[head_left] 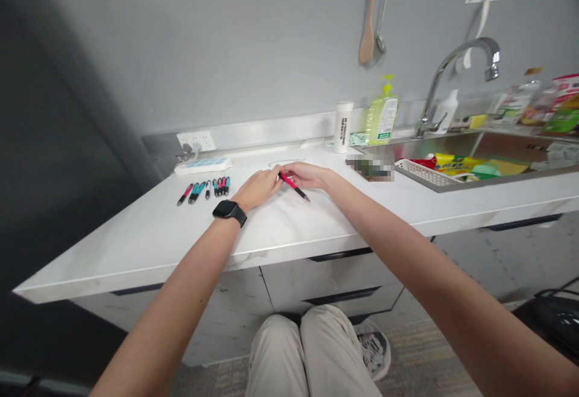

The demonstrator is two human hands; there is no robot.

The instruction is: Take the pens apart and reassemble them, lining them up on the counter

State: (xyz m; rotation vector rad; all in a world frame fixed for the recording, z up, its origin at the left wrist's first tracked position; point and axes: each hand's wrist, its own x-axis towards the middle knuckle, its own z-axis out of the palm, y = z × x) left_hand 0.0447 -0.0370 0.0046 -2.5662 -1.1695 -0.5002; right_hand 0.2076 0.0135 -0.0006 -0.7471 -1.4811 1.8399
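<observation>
A red ballpoint pen with a black grip slants over the white countertop, its tip toward the lower right. My left hand, with a black watch on the wrist, is closed at the pen's upper end. From the other side my right hand also has its fingers closed around that end, so the upper part of the pen is hidden. To the left, several more pens lie side by side in red, teal and white. A thin cord or line shows on the counter just behind my hands.
A white power strip lies behind the pens, near a wall socket. At the back right stand a white canister and a yellow-green soap pump bottle. Further right is a sink with a faucet and packets inside.
</observation>
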